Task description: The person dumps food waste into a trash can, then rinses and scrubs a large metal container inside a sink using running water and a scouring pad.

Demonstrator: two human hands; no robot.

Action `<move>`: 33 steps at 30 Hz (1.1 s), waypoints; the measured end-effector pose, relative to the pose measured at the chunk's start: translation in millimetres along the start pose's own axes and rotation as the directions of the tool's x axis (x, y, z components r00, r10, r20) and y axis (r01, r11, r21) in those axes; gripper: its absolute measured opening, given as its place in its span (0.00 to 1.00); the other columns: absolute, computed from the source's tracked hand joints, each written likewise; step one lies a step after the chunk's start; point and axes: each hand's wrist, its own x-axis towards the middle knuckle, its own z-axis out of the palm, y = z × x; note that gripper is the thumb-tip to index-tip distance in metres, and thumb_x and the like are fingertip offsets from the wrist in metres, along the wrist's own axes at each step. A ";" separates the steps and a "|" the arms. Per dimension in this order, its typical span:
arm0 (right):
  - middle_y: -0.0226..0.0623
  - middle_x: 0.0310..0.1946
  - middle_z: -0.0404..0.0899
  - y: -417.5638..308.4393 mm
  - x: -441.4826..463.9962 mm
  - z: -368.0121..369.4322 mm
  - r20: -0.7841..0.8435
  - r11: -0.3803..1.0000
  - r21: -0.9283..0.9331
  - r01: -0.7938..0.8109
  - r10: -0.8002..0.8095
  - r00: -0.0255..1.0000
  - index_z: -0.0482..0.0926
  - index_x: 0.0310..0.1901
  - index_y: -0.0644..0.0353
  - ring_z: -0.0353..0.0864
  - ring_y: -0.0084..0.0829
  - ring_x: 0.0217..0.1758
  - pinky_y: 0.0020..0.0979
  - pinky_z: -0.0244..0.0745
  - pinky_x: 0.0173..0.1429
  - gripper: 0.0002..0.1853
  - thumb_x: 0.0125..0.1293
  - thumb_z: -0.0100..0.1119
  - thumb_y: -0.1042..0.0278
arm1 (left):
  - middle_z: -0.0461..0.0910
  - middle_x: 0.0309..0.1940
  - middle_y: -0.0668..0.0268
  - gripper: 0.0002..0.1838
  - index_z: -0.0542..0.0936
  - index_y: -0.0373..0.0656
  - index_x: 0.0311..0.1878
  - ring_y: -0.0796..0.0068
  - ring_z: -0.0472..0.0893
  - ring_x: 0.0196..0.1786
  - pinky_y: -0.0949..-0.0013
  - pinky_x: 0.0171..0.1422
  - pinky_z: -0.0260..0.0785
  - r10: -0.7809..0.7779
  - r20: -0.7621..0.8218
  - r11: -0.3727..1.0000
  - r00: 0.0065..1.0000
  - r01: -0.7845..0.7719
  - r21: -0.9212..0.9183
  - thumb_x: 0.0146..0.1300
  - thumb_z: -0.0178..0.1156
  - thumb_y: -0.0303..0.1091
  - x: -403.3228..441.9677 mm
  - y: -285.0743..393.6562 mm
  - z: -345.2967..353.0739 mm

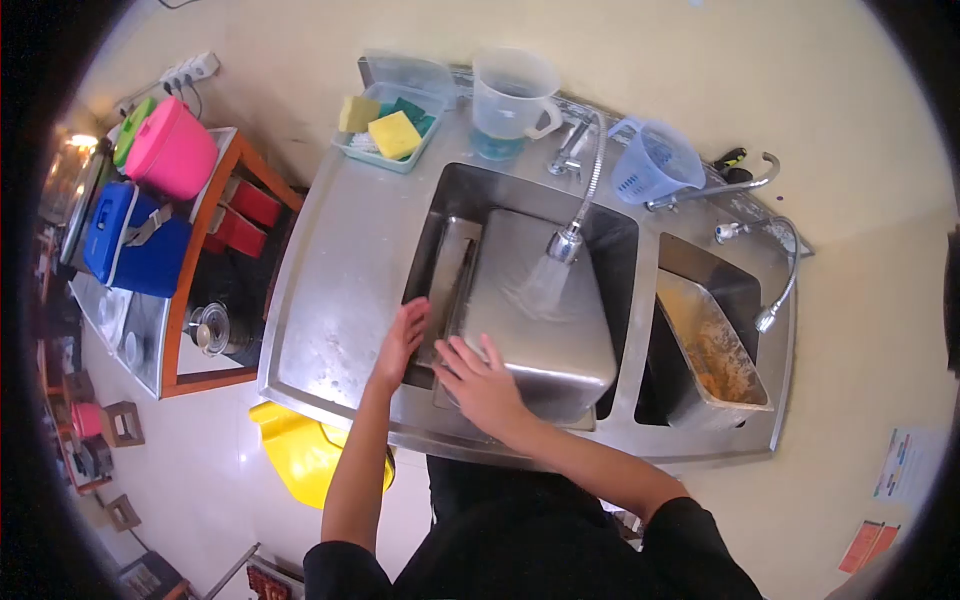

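Stainless pan [540, 330] sits bottom-up in the bigger sink basin [620, 250], long axis pointing away, ahead-right of the fingers. Right hand [480, 385] is closer, left hand [402, 340] further left; both look flat and loose, gripping nothing.

Passable across the front-left stretch of the silver steel desk [325, 310]. Blocked at the back by a tall translucent plastic jug [515, 92]; obstructed above the silver rectangular steel pan [545, 335] by a hanging silver flexible-hose tap [565, 245].
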 end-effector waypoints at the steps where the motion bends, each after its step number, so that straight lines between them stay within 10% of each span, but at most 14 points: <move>1: 0.38 0.72 0.69 6.1 -1.4 -8.2 0.018 0.999 -0.001 -0.035 0.035 0.999 0.78 0.63 0.53 0.65 0.38 0.76 0.56 0.56 0.77 0.26 0.61 0.59 0.67 | 0.72 0.70 0.55 0.33 0.69 0.46 0.72 0.59 0.69 0.74 0.48 0.80 0.52 0.064 0.016 0.974 0.998 -0.066 0.217 0.79 0.39 0.61 -4.2 -28.9 -10.2; 5: 0.40 0.66 0.74 24.1 23.3 -36.4 0.193 0.972 0.159 -0.174 0.142 0.971 0.78 0.61 0.55 0.70 0.41 0.71 0.54 0.62 0.73 0.22 0.65 0.59 0.65 | 0.79 0.63 0.53 0.28 0.72 0.47 0.70 0.55 0.77 0.67 0.53 0.76 0.62 -0.081 0.110 0.533 0.991 -0.050 0.845 0.77 0.46 0.55 -39.8 -26.0 4.9; 11: 0.41 0.47 0.83 89.5 98.3 1.8 0.341 0.986 0.003 -0.169 0.158 0.927 0.87 0.43 0.47 0.81 0.46 0.56 0.51 0.71 0.60 0.10 0.65 0.61 0.56 | 0.84 0.55 0.55 0.25 0.75 0.48 0.65 0.51 0.82 0.59 0.51 0.60 0.74 -0.274 0.132 0.536 0.953 0.037 0.844 0.68 0.54 0.46 -40.9 -21.8 11.4; 16: 0.34 0.51 0.84 30.9 97.3 -4.7 0.919 0.927 -0.024 0.374 -0.127 0.373 0.89 0.41 0.41 0.80 0.40 0.61 0.62 0.60 0.74 0.12 0.65 0.56 0.54 | 0.84 0.55 0.56 0.27 0.76 0.46 0.61 0.53 0.82 0.59 0.51 0.60 0.74 -0.337 0.037 0.543 0.941 0.162 0.824 0.59 0.62 0.46 -31.3 -14.5 11.5; 18: 0.32 0.53 0.84 32.4 85.8 -20.4 0.836 0.905 0.159 0.396 -0.336 0.433 0.89 0.46 0.39 0.79 0.41 0.63 0.63 0.52 0.77 0.14 0.66 0.55 0.53 | 0.84 0.56 0.56 0.29 0.77 0.46 0.61 0.54 0.82 0.61 0.51 0.61 0.74 -0.376 0.065 0.577 0.924 0.179 0.797 0.57 0.63 0.47 -20.0 -27.2 7.9; 21: 0.29 0.59 0.82 87.0 134.0 8.8 0.939 0.994 0.042 -0.099 -0.006 0.344 0.88 0.51 0.38 0.76 0.44 0.67 0.57 0.47 0.81 0.15 0.69 0.54 0.55 | 0.83 0.57 0.56 0.28 0.80 0.46 0.58 0.54 0.81 0.62 0.52 0.63 0.74 -0.440 0.090 0.559 0.894 0.195 0.806 0.54 0.64 0.46 -7.1 -44.2 7.4; 23: 0.33 0.65 0.78 181.7 151.6 60.5 0.843 0.980 0.186 -0.071 -0.122 0.524 0.88 0.52 0.39 0.74 0.46 0.70 0.50 0.44 0.83 0.15 0.75 0.50 0.57 | 0.82 0.58 0.52 0.30 0.78 0.43 0.62 0.52 0.81 0.61 0.52 0.64 0.73 -0.465 0.099 0.557 0.880 0.204 0.805 0.57 0.63 0.47 -8.1 -34.8 6.9; 26: 0.49 0.68 0.73 251.3 138.2 103.4 0.537 0.910 0.158 -0.384 0.247 0.807 0.82 0.61 0.44 0.70 0.50 0.72 0.51 0.52 0.80 0.19 0.78 0.46 0.54 | 0.82 0.58 0.53 0.27 0.80 0.44 0.60 0.51 0.81 0.61 0.52 0.65 0.73 -0.453 0.072 0.574 0.888 0.229 0.786 0.56 0.60 0.43 -9.6 -36.1 9.7; 28: 0.54 0.70 0.70 247.3 115.9 101.5 0.311 0.784 0.246 -0.570 0.493 0.813 0.77 0.66 0.46 0.66 0.51 0.75 0.49 0.55 0.79 0.21 0.79 0.45 0.55 | 0.83 0.57 0.55 0.24 0.83 0.45 0.54 0.53 0.82 0.61 0.51 0.64 0.74 -0.454 0.027 0.564 0.891 0.264 0.783 0.53 0.59 0.41 -10.1 -35.2 12.4; 33: 0.53 0.66 0.73 232.8 7.3 45.8 0.232 0.861 0.135 -0.490 0.454 0.861 0.74 0.68 0.58 0.69 0.53 0.71 0.47 0.61 0.76 0.22 0.76 0.43 0.66 | 0.82 0.57 0.53 0.27 0.77 0.45 0.61 0.50 0.81 0.60 0.49 0.63 0.74 -0.310 -0.069 0.748 0.948 0.287 0.599 0.58 0.59 0.41 -10.0 -33.4 24.0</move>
